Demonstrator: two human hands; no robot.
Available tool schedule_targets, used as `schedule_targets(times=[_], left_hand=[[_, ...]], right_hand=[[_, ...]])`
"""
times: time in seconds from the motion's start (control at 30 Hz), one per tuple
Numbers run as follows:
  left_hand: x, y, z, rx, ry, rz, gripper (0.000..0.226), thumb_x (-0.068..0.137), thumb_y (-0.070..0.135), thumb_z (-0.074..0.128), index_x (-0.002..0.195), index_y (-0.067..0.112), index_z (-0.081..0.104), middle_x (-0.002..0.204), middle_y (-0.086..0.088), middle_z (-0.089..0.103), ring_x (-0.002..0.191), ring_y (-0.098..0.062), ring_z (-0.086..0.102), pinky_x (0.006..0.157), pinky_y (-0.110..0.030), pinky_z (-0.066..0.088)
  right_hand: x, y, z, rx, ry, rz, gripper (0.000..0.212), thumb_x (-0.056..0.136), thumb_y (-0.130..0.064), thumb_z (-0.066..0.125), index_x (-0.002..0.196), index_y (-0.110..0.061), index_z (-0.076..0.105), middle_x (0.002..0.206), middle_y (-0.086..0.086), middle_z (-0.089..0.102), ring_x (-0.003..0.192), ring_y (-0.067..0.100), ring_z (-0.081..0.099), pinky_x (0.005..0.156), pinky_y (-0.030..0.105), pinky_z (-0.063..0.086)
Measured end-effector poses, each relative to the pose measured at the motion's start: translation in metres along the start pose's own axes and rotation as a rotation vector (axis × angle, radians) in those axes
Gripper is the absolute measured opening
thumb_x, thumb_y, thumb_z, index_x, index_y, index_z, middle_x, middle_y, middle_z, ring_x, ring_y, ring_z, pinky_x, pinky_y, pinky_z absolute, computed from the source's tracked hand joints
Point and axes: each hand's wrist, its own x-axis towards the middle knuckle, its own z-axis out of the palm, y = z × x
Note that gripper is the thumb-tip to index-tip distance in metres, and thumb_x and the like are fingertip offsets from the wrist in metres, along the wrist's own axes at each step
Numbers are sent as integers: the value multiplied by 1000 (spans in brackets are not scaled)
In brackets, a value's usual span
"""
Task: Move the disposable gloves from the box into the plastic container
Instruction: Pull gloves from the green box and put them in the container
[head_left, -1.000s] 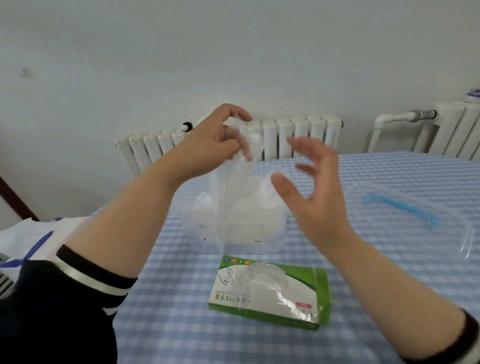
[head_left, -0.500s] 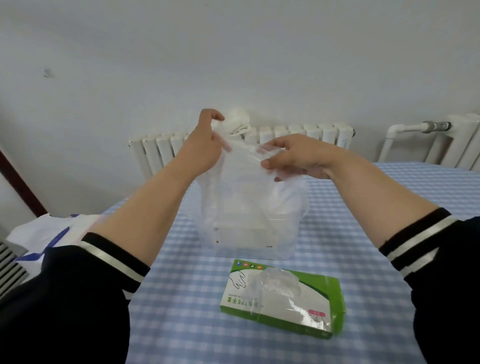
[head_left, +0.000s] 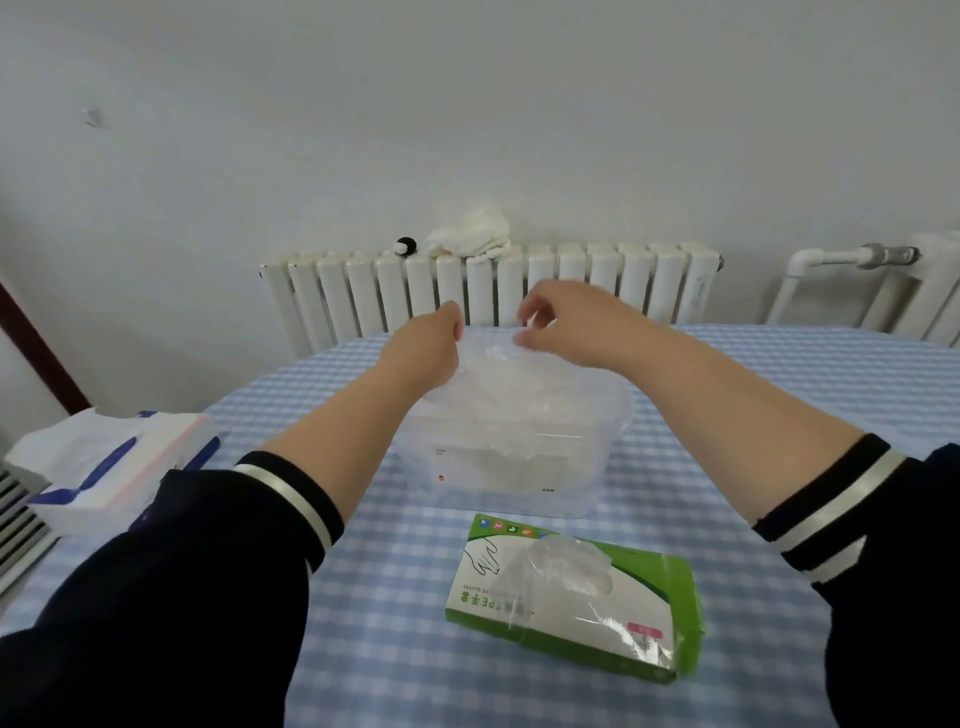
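Blue-and-white checked tablecloth (head_left: 395, 597): it carries everything; take the clear plastic container (head_left: 597, 441) at its middle as your landmark.
Radiator (head_left: 571, 286): white, against the wall beyond the container, with a pale cloth (head_left: 472, 234) bunched on top.
Plastic container: open-topped, see-through, and it looks part filled with pale film.
Glove box (head_left: 639, 603): green and white, lying flat on your side of the container and a little to the right, well apart from both hands. A tuft of clear glove (head_left: 566, 566) stands out of its slot.
Tissue pack (head_left: 119, 467): white and blue, well off to the left of the container.
Held glove (head_left: 493, 374): thin clear film, stretched between your hands directly over the container's far opening, its long axis running left to right.
Left hand (head_left: 426, 353): fingers curled, pinching the glove's left edge above the container's far left corner.
Right hand (head_left: 566, 322): thumb and fingers pinch the right edge just above the far rim; the other fingers look loosely bent.
What the next move turns on: the opening lies straight below both hands, so I judge you need only lower and let go. For the following glove, the box lies nearer your right hand.
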Motion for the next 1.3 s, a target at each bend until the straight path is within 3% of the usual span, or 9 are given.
schedule_targets(times=[0.1,0.2,0.3,0.4,0.63,0.9,1.07,1.17,1.3], left_hand=[[-5,2,-2,170,34,30,27,92,0,40,115,11,48,111,-12,50,88,-27,51,70,-34,41],[-13,7,-17,250,150,225,27,96,18,53,123,16,52,135,-7,42,122,-28,39,96,-37,38],[-19,10,-35,140,-209,355,46,90,33,67,132,27,50,141,3,40,129,-19,39,109,-36,32],[-13,8,-26,395,-553,280,71,86,45,69,147,35,34,150,5,33,136,-20,38,113,-41,32],[5,8,20,441,-712,2,55,104,45,31,154,32,15,159,-3,21,140,-32,30,114,-47,26],[8,4,30,555,-734,-55,63,100,60,21,155,28,19,161,-4,21,145,-29,22,114,-47,16],[-4,10,16,532,-739,83,64,98,36,53,154,23,23,157,-2,30,141,-26,32,116,-43,25],[-12,21,-17,488,-564,175,68,89,39,68,147,19,39,148,3,45,132,-19,44,108,-33,35],[-38,28,-36,140,-83,335,23,96,29,57,118,25,64,114,10,65,85,-2,53,77,-19,37]], right_hand=[[-1,-9,15,-149,-396,15,50,88,-47,65,131,-24,52,134,-4,52,114,17,52,95,30,40],[0,-4,29,-253,-473,50,62,89,-46,63,142,-23,40,145,0,43,126,22,47,101,32,37],[4,-3,37,-361,-502,60,74,89,-49,61,150,-25,26,148,4,36,129,27,44,100,37,37],[9,-2,43,-434,-593,80,77,93,-49,57,153,-29,14,151,5,32,132,29,41,104,41,35],[15,6,59,-433,-754,187,58,104,-38,34,155,-30,7,159,5,21,142,30,27,116,45,22],[11,7,58,-394,-728,334,62,102,-54,24,150,-15,30,154,9,33,138,28,34,111,39,25],[5,8,53,-278,-657,148,56,99,-34,51,149,-17,32,153,3,36,138,26,36,112,38,29],[2,3,33,-313,-392,-11,49,94,-34,61,138,-20,48,136,-1,54,123,20,51,99,31,39],[-28,-8,11,-100,-19,-113,19,97,-36,53,107,-23,63,99,-5,68,91,13,61,82,33,49]])
